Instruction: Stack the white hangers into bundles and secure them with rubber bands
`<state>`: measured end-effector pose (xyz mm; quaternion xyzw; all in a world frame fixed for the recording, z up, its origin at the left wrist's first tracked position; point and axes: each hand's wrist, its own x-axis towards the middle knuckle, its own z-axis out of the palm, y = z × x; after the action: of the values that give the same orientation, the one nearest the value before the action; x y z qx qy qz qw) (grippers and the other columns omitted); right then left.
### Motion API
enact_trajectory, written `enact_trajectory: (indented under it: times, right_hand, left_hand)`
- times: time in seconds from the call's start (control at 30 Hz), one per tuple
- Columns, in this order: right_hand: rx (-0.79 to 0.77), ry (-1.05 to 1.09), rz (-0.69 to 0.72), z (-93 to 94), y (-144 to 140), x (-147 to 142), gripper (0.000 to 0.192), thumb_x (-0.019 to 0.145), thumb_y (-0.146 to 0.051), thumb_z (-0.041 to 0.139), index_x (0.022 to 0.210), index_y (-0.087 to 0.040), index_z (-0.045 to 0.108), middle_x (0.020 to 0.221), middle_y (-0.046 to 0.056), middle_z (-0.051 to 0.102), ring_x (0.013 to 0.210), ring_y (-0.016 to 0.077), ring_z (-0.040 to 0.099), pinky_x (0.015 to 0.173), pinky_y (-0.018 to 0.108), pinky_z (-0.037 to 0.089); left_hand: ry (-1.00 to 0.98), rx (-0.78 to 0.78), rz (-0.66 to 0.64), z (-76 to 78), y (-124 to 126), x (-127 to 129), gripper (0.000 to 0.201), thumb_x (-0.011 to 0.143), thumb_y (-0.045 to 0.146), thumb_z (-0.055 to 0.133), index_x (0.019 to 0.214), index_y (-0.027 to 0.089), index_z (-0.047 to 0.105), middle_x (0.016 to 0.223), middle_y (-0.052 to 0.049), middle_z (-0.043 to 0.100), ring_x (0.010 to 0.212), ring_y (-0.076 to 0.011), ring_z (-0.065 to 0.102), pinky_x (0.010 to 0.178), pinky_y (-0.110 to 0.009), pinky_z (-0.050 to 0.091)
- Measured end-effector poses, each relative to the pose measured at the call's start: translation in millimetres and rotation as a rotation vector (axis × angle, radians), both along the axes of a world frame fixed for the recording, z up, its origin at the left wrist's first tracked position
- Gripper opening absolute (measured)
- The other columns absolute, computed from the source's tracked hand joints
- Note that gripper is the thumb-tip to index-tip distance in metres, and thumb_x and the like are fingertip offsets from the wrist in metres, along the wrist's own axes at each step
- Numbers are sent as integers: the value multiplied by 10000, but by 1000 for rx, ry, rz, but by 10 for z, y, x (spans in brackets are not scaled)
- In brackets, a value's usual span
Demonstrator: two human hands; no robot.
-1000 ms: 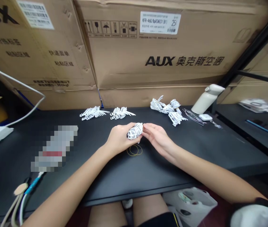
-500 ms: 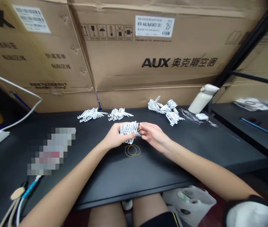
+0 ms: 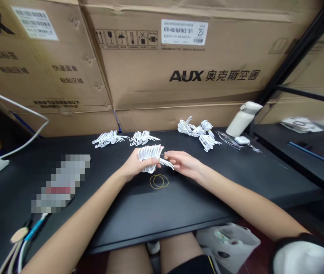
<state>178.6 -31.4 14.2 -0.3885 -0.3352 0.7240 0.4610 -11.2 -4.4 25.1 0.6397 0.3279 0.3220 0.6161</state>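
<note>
My left hand point(image 3: 133, 166) is closed around a bundle of white hooks point(image 3: 149, 156), with the thumb across its front. The straight ends of the hooks fan out to the right. My right hand point(image 3: 185, 163) is beside those ends, thumb and fingertips pinched on a thin yellow rubber band point(image 3: 162, 155) pulled out from the bundle. How far the band goes round the hooks is hidden. Two more yellow rubber bands point(image 3: 158, 182) lie overlapping on the black table point(image 3: 162, 213) just below the hands.
Behind the hands lie two loose rows of white hooks point(image 3: 109, 139) and a pile of hook bundles point(image 3: 198, 131). A cream bottle point(image 3: 243, 118), a white case point(image 3: 242, 140) and a cable are at the right. A blurred-out device point(image 3: 61, 182) lies left. Cardboard boxes point(image 3: 139, 87) stand behind.
My right hand has drawn slightly away from the bundle, stretching the rubber band to the right. The hooks in my left hand have shifted a little left, showing more of their straight ends.
</note>
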Motion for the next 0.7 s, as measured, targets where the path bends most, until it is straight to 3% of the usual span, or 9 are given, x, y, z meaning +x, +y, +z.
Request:
enact_trajectory:
  times: [0.2, 0.33, 0.53, 0.7]
  right_hand:
    - [156, -77, 6, 44, -46, 15, 291, 552, -242, 816, 742, -157, 612, 684, -20, 610, 539, 54, 488, 455, 172, 366]
    - [300, -220, -31, 46, -76, -3, 240, 600, -254, 789, 754, -153, 635, 656, -18, 596, 525, 61, 482, 444, 175, 391]
    - [347, -207, 50, 34, -117, -55, 294, 699, -379, 719, 905, -171, 688, 883, 47, 670, 654, 105, 577, 479, 189, 459]
    - [408, -251, 102, 35, -160, -73, 278, 674, -377, 745, 847, -163, 710, 770, 32, 678, 664, 133, 611, 520, 214, 470]
  left_hand:
    - [-233, -148, 72, 3, 26, -35, 436, 670, 306, 654, 1054, 100, 624, 606, -6, 630, 486, -105, 559, 550, -248, 506]
    - [-350, -245, 48, 1, 47, -81, 407, 684, 325, 615, 1031, 112, 634, 584, 7, 607, 456, -88, 517, 535, -250, 507]
    - [-274, -284, -145, -52, 19, -70, 381, 660, 355, 619, 923, 81, 655, 499, -6, 591, 394, -91, 476, 493, -256, 488]
    - [-191, -294, -192, -94, -6, -46, 286, 636, 380, 656, 678, 97, 634, 501, -41, 615, 392, -104, 499, 493, -268, 500]
